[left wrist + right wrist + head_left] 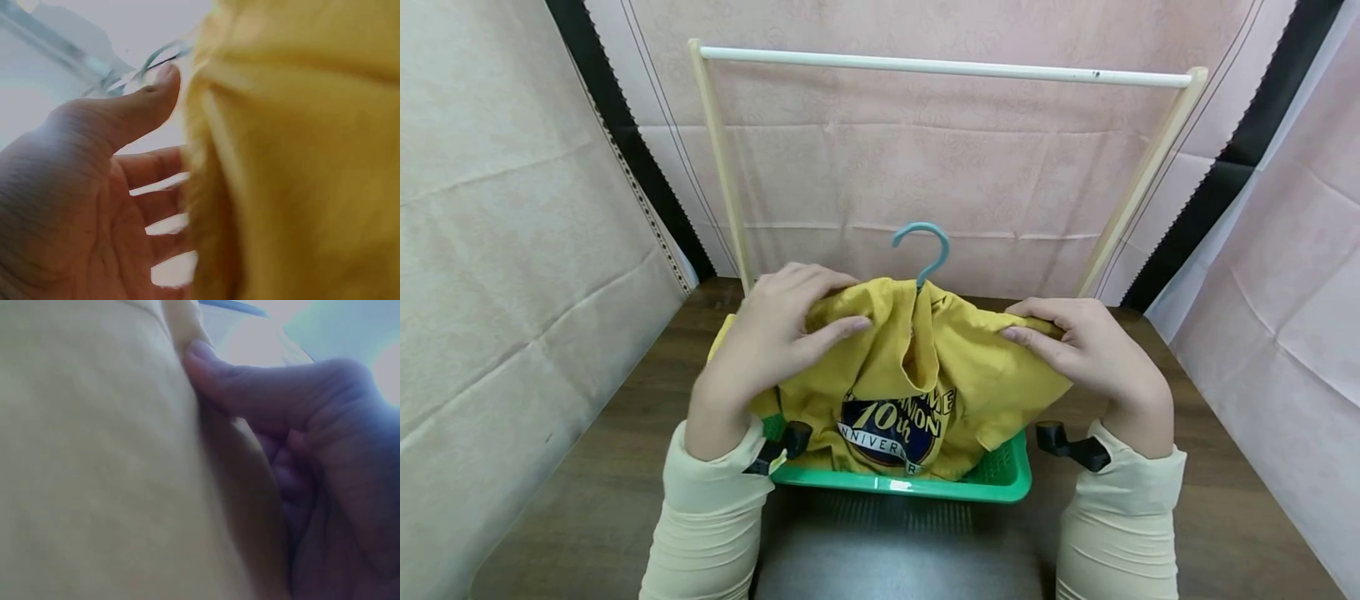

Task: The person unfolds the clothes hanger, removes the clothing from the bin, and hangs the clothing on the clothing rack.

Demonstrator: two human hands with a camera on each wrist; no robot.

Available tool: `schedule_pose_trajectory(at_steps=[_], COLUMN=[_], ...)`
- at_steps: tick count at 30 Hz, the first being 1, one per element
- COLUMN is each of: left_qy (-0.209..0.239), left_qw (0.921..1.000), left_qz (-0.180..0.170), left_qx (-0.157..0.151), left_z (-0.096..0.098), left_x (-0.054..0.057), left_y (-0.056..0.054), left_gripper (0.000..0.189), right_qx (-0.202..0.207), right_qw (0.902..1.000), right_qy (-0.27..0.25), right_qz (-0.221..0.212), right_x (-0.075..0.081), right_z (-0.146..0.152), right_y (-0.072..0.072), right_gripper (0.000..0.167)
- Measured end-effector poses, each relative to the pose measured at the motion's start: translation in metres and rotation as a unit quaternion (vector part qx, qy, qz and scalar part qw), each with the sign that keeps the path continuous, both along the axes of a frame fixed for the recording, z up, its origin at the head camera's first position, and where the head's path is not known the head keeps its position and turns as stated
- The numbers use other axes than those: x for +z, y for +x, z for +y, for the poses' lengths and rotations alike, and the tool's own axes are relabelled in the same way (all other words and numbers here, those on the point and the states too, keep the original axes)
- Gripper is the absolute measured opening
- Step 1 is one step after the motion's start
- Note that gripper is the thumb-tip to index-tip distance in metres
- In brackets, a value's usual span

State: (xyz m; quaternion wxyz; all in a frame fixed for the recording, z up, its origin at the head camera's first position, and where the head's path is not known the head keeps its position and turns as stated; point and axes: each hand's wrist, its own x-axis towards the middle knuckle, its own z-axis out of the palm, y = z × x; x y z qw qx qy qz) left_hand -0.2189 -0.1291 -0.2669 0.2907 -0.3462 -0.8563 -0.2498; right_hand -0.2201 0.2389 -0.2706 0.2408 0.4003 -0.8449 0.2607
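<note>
A yellow shirt (985, 350) with a dark round "10th" print hangs on a light blue hanger (934, 250), whose hook rises from the collar. My right hand (1078, 342) pinches the shirt's shoulder between thumb and fingers; the right wrist view shows the thumb (250, 387) pressed onto the cloth. On the other shoulder, my left hand (775, 329) has its thumb extended and apart from the cloth in the left wrist view, while its fairly straight fingers (156, 169) reach behind the fabric. The shirt's lower part lies over a green basket (902, 486).
Behind the shirt stands a rack with a white crossbar (947, 67) and two cream posts (722, 167). The brown wooden table (587, 492) lies under everything. Pale cloth walls (512, 292) close in the back and both sides.
</note>
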Motion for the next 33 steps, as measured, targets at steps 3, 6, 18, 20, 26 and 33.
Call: schedule_pose_trajectory(at_steps=[3, 6, 18, 20, 26, 33], left_qy=[-0.005, -0.016, -0.022, -0.030, -0.034, -0.038], left_qw=[0.9997, 0.9986, 0.9975, 0.9974, 0.9965, 0.9966], left_qz=[-0.020, -0.049, -0.045, -0.024, -0.007, -0.006], left_qx=[0.016, 0.013, -0.049, -0.062, -0.076, -0.073], left_z=[-0.016, -0.026, -0.011, -0.006, -0.002, -0.001], left_x=[0.004, 0.004, -0.004, -0.005, -0.007, -0.006], left_y=[0.004, 0.004, -0.007, -0.008, -0.009, -0.009], left_gripper=[0.039, 0.028, 0.006, 0.005, 0.007, 0.007], right_qx=[-0.002, 0.006, 0.023, 0.029, 0.005, -0.012], right_qw=[1.0000, 0.9998, 0.9995, 0.9992, 0.9989, 0.9940], right_qy=[-0.007, -0.019, -0.015, -0.011, 0.008, 0.021], right_qz=[-0.002, 0.000, -0.017, -0.024, -0.047, -0.107], right_x=[0.000, 0.000, -0.003, -0.003, -0.002, -0.002], right_z=[0.004, 0.006, -0.003, -0.008, -0.012, -0.006], right_y=[0.000, 0.000, -0.002, -0.002, 0.001, 0.002], right_gripper=[0.025, 0.028, 0.028, 0.027, 0.022, 0.015])
